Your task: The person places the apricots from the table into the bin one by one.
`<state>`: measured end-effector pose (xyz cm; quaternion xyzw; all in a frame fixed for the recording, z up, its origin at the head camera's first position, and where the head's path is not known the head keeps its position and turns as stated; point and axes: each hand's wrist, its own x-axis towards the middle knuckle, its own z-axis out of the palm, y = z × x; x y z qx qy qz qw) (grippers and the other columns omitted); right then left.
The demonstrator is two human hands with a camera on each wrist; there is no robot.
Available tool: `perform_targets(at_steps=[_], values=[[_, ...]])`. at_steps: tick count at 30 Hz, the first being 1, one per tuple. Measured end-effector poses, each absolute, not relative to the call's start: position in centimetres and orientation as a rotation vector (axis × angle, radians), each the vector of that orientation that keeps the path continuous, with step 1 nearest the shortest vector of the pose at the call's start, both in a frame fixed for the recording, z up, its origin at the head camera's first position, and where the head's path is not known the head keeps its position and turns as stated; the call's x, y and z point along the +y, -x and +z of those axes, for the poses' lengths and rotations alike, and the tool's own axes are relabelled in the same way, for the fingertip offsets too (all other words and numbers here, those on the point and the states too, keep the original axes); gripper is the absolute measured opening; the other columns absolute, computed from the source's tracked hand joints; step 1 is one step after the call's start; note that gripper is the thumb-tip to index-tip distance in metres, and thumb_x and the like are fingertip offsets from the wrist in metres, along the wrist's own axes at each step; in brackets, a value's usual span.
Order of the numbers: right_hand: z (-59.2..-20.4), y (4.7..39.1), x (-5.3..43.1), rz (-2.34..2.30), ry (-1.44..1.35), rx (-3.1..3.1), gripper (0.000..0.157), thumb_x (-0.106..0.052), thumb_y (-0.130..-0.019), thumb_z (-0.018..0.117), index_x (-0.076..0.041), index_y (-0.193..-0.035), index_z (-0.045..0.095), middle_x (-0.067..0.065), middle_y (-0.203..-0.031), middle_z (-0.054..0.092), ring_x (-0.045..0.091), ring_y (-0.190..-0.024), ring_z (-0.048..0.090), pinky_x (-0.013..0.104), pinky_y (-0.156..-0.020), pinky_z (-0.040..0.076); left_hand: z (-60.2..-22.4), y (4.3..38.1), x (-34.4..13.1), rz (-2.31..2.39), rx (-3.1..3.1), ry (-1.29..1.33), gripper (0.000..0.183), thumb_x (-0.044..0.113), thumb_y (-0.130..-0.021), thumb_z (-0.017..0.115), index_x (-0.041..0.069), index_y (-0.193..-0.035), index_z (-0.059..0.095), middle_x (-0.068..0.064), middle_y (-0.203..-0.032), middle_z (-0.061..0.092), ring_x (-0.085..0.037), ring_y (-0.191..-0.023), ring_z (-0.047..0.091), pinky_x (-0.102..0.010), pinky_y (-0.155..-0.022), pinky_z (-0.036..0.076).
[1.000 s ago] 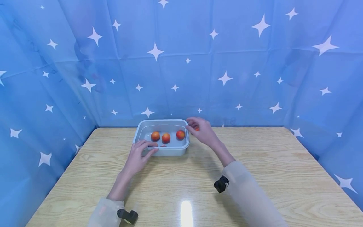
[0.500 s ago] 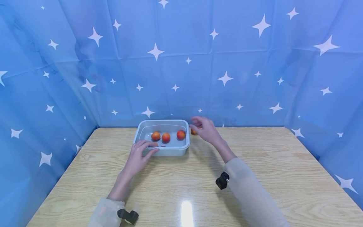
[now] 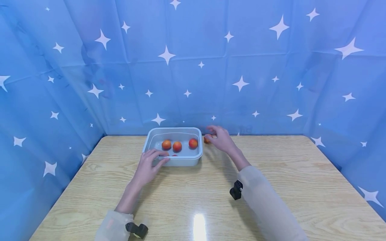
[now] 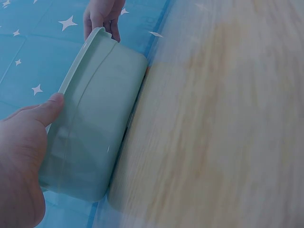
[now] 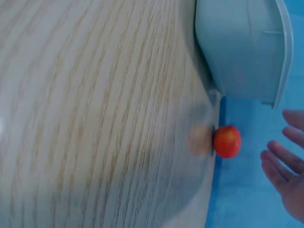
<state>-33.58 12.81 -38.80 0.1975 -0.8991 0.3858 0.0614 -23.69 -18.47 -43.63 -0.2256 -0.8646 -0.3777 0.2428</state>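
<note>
My left hand [image 3: 149, 165] grips the near-left rim of a pale blue-green plastic tub [image 3: 181, 162]. In the left wrist view its thumb lies over the outer wall; the other fingers are hidden behind the rim. Several round red-orange fruits [image 3: 177, 146] lie inside the tub, some partly covered by its front wall. One more such fruit [image 3: 207, 139] stands on the table just right of the tub. Close by it is my right hand [image 3: 221, 139], fingers spread and loosely bent. The right wrist view shows a gap between those fingers and the fruit [image 5: 227, 141].
The tub stands near the far edge of a light wood table [image 3: 271, 174]. A blue curtain [image 3: 196, 77] with white stars hangs right behind that edge and along both sides. Each sleeve carries a small black wrist camera [image 3: 236, 190].
My right hand has moved right, away from the tub's right rim, and more of the fruit beside the tub shows. The left hand keeps its place on the rim.
</note>
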Motion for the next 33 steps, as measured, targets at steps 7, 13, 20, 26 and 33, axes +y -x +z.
perform_targets(at_steps=[7,13,20,26,33], values=[[-39.3,34.1,12.9,1.146,-0.571,-2.786,0.045,-0.021,-0.101,0.064,0.003,-0.138,0.055,0.027,-0.136,0.057,0.043,-0.124,0.055,0.052,-0.101,0.045,-43.7,23.8,-18.5,-1.018,-2.363,0.614,0.018,0.02,-0.09,0.079,0.014,-0.106,0.075,0.001,-0.104,0.072,-0.023,-0.106,0.063,-0.044,-0.093,0.036],[-40.2,34.5,13.0,1.095,-0.562,-2.839,0.049,-0.019,-0.1,0.064,0.006,-0.141,0.051,0.025,-0.141,0.054,0.043,-0.13,0.05,0.052,-0.106,0.041,-43.6,23.8,-18.4,-1.025,-2.376,0.609,0.018,0.021,-0.09,0.078,0.014,-0.106,0.075,0.001,-0.103,0.072,-0.023,-0.107,0.063,-0.043,-0.093,0.037],[-40.8,34.7,12.9,1.018,-0.619,-2.836,0.052,-0.017,-0.098,0.066,0.008,-0.14,0.051,0.027,-0.143,0.051,0.044,-0.137,0.042,0.055,-0.113,0.03,-43.6,23.8,-18.5,-1.024,-2.369,0.613,0.018,0.021,-0.09,0.078,0.014,-0.106,0.075,0.001,-0.103,0.071,-0.023,-0.106,0.063,-0.044,-0.093,0.037],[-41.2,35.0,12.6,0.921,-0.69,-2.85,0.05,-0.015,-0.1,0.062,0.009,-0.142,0.048,0.029,-0.145,0.049,0.046,-0.137,0.042,0.055,-0.114,0.03,-43.7,23.9,-18.6,-1.024,-2.366,0.618,0.017,0.02,-0.09,0.078,0.014,-0.105,0.075,0.001,-0.103,0.071,-0.022,-0.106,0.063,-0.043,-0.095,0.036],[-41.4,35.1,12.4,0.833,-0.722,-2.909,0.05,-0.017,-0.103,0.056,0.003,-0.148,0.045,0.026,-0.152,0.042,0.046,-0.142,0.034,0.058,-0.116,0.022,-43.6,23.8,-18.5,-1.015,-2.376,0.607,0.018,0.021,-0.09,0.078,0.014,-0.106,0.074,0.001,-0.104,0.071,-0.023,-0.107,0.062,-0.043,-0.095,0.037]])
